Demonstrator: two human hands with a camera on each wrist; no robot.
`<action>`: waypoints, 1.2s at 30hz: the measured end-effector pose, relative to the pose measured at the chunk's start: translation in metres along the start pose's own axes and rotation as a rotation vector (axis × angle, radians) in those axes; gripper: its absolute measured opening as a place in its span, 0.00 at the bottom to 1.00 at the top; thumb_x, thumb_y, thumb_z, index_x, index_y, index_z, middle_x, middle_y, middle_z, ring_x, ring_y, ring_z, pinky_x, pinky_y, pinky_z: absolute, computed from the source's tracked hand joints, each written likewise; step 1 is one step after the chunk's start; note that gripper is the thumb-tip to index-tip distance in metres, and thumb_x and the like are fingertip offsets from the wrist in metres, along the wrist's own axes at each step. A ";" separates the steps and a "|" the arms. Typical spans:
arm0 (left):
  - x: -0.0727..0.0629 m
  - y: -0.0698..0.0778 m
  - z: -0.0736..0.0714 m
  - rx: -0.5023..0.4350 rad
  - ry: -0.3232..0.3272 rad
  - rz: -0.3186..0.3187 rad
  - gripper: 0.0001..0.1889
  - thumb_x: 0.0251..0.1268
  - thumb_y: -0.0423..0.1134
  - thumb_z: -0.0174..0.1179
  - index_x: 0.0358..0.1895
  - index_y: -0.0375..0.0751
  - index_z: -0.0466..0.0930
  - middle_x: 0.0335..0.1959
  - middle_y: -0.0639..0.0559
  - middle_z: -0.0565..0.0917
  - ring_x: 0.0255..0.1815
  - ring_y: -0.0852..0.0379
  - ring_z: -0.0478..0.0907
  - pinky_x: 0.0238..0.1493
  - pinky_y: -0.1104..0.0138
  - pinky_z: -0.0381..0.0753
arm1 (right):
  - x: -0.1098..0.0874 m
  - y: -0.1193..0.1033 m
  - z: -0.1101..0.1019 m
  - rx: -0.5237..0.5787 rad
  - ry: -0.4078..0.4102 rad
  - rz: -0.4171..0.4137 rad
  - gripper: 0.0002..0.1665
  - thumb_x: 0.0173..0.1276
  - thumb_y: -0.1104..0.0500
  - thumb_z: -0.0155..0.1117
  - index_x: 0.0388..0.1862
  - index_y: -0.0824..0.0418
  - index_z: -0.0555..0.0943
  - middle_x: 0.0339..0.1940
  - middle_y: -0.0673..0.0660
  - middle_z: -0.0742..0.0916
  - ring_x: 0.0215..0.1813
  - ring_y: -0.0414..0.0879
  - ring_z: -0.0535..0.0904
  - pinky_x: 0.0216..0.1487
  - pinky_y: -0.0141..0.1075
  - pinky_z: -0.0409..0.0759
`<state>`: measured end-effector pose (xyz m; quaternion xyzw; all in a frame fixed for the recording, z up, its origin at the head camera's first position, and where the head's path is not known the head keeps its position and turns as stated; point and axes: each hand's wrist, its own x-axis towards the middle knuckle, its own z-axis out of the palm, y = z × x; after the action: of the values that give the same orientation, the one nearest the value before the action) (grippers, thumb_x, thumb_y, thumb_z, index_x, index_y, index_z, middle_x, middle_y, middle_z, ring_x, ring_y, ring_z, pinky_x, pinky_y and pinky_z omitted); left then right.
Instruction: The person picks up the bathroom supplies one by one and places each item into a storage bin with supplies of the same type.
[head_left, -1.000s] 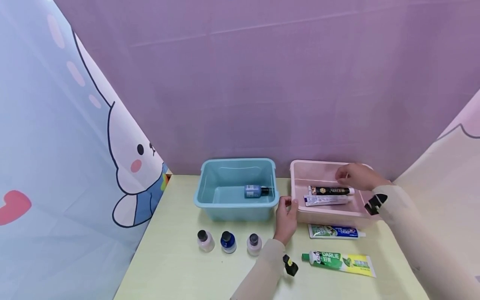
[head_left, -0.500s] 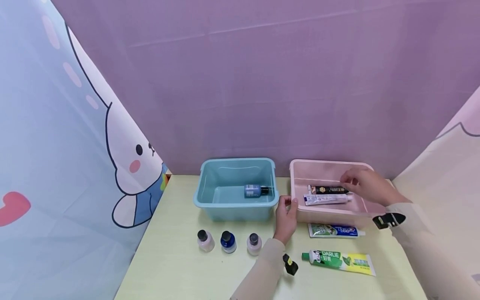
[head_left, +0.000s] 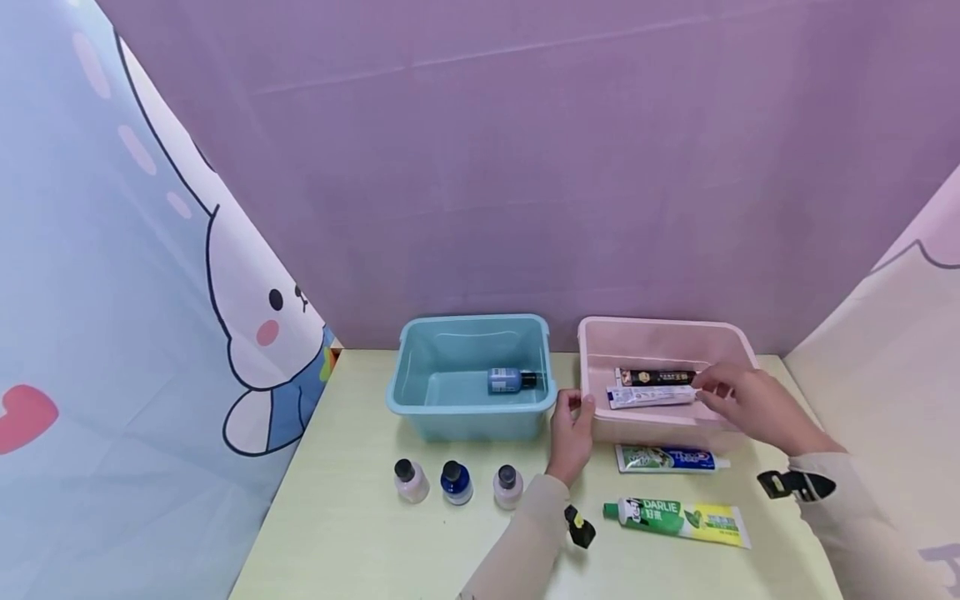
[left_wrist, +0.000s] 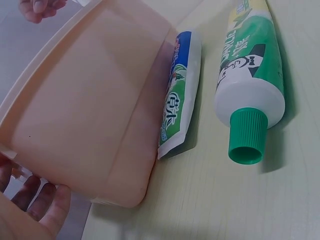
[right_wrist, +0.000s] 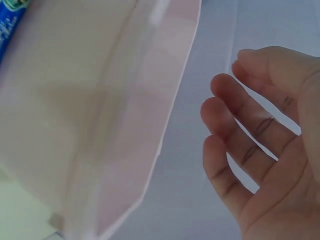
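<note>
My left hand (head_left: pixel 572 437) holds the near left corner of the pink bin (head_left: pixel 660 429); in the left wrist view, its curled fingers (left_wrist: pixel 42 200) are at the bin's edge. Over the right part of that bin is my right hand (head_left: pixel 750 404), fingertips near the cap end of a white toothpaste tube (head_left: pixel 648 397). The right wrist view shows the right hand's fingers (right_wrist: pixel 235 100) loosely bent, with nothing between them. A black toothpaste tube (head_left: pixel 660 377) lies just behind the white one in the bin.
A blue bin (head_left: pixel 472 421) to the left contains a blue bottle (head_left: pixel 504 380). Before it stand two pale bottles (head_left: pixel 412 483) and a dark blue one (head_left: pixel 457 485). A blue-green toothpaste tube (head_left: pixel 667 459) and a green-yellow Darlie tube (head_left: pixel 678 522) lie before the pink bin.
My right hand has moved nearer and rightward within the pink bin, from behind the black tube to the white tube's cap end. My left hand has stayed at the bin's corner.
</note>
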<state>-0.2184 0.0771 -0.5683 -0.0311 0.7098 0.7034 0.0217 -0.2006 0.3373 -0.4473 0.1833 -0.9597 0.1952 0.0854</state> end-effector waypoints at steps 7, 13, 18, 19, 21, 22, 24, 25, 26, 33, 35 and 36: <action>0.000 0.002 0.000 0.005 -0.001 -0.019 0.17 0.80 0.54 0.52 0.59 0.47 0.73 0.59 0.57 0.78 0.67 0.55 0.73 0.70 0.56 0.77 | -0.028 -0.004 0.020 0.025 0.142 -0.027 0.10 0.61 0.64 0.76 0.40 0.53 0.88 0.32 0.42 0.85 0.33 0.27 0.74 0.32 0.31 0.76; 0.000 0.002 0.000 0.004 -0.004 -0.030 0.18 0.79 0.56 0.52 0.58 0.50 0.73 0.60 0.57 0.78 0.68 0.54 0.73 0.70 0.55 0.78 | -0.050 -0.010 0.040 0.091 0.197 0.006 0.10 0.59 0.67 0.76 0.38 0.55 0.87 0.32 0.43 0.86 0.32 0.26 0.74 0.30 0.29 0.76; -0.001 0.003 -0.001 0.003 0.002 -0.032 0.14 0.79 0.55 0.52 0.56 0.53 0.74 0.60 0.57 0.78 0.68 0.54 0.73 0.70 0.55 0.78 | -0.064 -0.017 0.055 0.108 0.131 0.069 0.10 0.60 0.65 0.76 0.38 0.53 0.87 0.30 0.40 0.85 0.32 0.25 0.73 0.30 0.29 0.73; -0.001 0.003 -0.001 0.002 0.003 -0.034 0.14 0.79 0.55 0.52 0.56 0.53 0.74 0.60 0.57 0.78 0.68 0.54 0.73 0.70 0.55 0.78 | -0.066 -0.017 0.058 0.107 0.113 0.082 0.10 0.60 0.64 0.76 0.38 0.52 0.86 0.30 0.39 0.85 0.32 0.25 0.73 0.31 0.29 0.73; -0.001 0.003 0.000 -0.001 0.002 -0.033 0.15 0.80 0.54 0.52 0.57 0.51 0.74 0.60 0.57 0.78 0.68 0.54 0.73 0.69 0.55 0.78 | -0.070 -0.018 0.063 0.109 0.075 0.112 0.10 0.61 0.63 0.76 0.38 0.50 0.86 0.31 0.39 0.85 0.33 0.26 0.73 0.31 0.29 0.73; -0.001 0.003 0.000 -0.002 0.001 -0.033 0.15 0.80 0.54 0.52 0.57 0.51 0.74 0.60 0.56 0.78 0.68 0.53 0.73 0.69 0.55 0.78 | -0.072 -0.019 0.066 0.112 0.058 0.125 0.10 0.61 0.62 0.76 0.38 0.49 0.86 0.32 0.39 0.85 0.33 0.26 0.73 0.32 0.29 0.73; -0.001 0.003 0.000 -0.007 0.001 -0.030 0.15 0.80 0.53 0.52 0.58 0.49 0.73 0.60 0.56 0.78 0.68 0.53 0.73 0.69 0.55 0.78 | -0.075 -0.019 0.072 0.122 0.024 0.148 0.09 0.62 0.61 0.76 0.39 0.50 0.86 0.34 0.40 0.86 0.34 0.27 0.74 0.32 0.30 0.74; -0.001 0.003 0.001 -0.008 0.001 -0.027 0.15 0.80 0.52 0.51 0.58 0.48 0.73 0.59 0.56 0.78 0.68 0.53 0.73 0.69 0.55 0.78 | -0.077 -0.020 0.075 0.125 0.008 0.157 0.09 0.62 0.60 0.76 0.40 0.50 0.86 0.34 0.40 0.85 0.34 0.27 0.74 0.33 0.30 0.74; -0.001 0.003 0.001 -0.008 0.001 -0.024 0.15 0.81 0.52 0.51 0.58 0.49 0.73 0.59 0.56 0.78 0.67 0.53 0.73 0.69 0.55 0.78 | -0.078 -0.019 0.078 0.128 -0.004 0.163 0.09 0.62 0.60 0.77 0.40 0.50 0.86 0.34 0.40 0.85 0.34 0.27 0.74 0.33 0.30 0.74; -0.001 0.003 0.002 -0.007 0.011 -0.017 0.13 0.80 0.52 0.52 0.56 0.52 0.74 0.59 0.57 0.78 0.67 0.54 0.74 0.69 0.56 0.78 | -0.090 -0.020 0.099 0.139 -0.037 0.162 0.12 0.59 0.57 0.79 0.40 0.50 0.86 0.37 0.42 0.85 0.36 0.31 0.75 0.34 0.31 0.75; -0.001 0.002 0.002 -0.008 0.013 -0.023 0.12 0.80 0.53 0.52 0.55 0.53 0.74 0.59 0.57 0.78 0.67 0.54 0.74 0.69 0.55 0.78 | -0.094 -0.020 0.105 0.141 -0.058 0.174 0.13 0.58 0.55 0.80 0.41 0.50 0.87 0.39 0.43 0.86 0.38 0.34 0.77 0.35 0.32 0.76; -0.001 0.002 0.001 -0.007 0.013 -0.025 0.12 0.80 0.53 0.52 0.55 0.53 0.74 0.59 0.57 0.78 0.67 0.54 0.74 0.69 0.55 0.78 | -0.095 -0.021 0.108 0.144 -0.073 0.185 0.13 0.58 0.54 0.80 0.42 0.50 0.87 0.40 0.44 0.86 0.39 0.36 0.78 0.36 0.33 0.77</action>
<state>-0.2174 0.0786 -0.5663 -0.0446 0.7068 0.7055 0.0259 -0.1150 0.3061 -0.5608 0.1067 -0.9585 0.2637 0.0185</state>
